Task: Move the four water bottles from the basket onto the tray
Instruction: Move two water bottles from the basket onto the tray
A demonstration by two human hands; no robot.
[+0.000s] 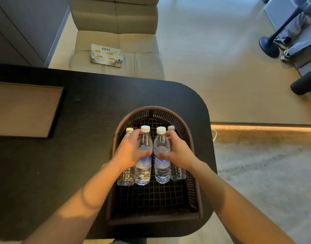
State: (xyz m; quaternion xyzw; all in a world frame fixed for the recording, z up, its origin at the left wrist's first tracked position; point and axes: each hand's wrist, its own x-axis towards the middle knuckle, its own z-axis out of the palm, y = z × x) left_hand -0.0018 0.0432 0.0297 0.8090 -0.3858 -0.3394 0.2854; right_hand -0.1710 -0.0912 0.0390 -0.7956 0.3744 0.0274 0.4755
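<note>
A black bench (81, 106) with a rounded corner fills most of the view. Beyond it stands a beige upholstered seat (116, 41) with a printed card (107, 55) lying on its cushion. At the left edge of the bench sits the tray (26, 110), brown inside a dark rim, with nothing on the part that shows. Well apart from it, near the rounded corner, is the dark woven basket (151, 110), its floor an open grid.

All four water bottles lie in the basket side by side, white caps pointing away from the person. The left hand (129, 150) is wrapped around the inner left bottle (143, 166), fingers (136, 132) curled over its far side and thumb across its label. The right hand (177, 150) grips the inner right bottle (162, 166) the same way. The outer left bottle (125, 176) and the outer right bottle (177, 173) lie partly hidden under the wrists, each just beside its held neighbour.
</note>
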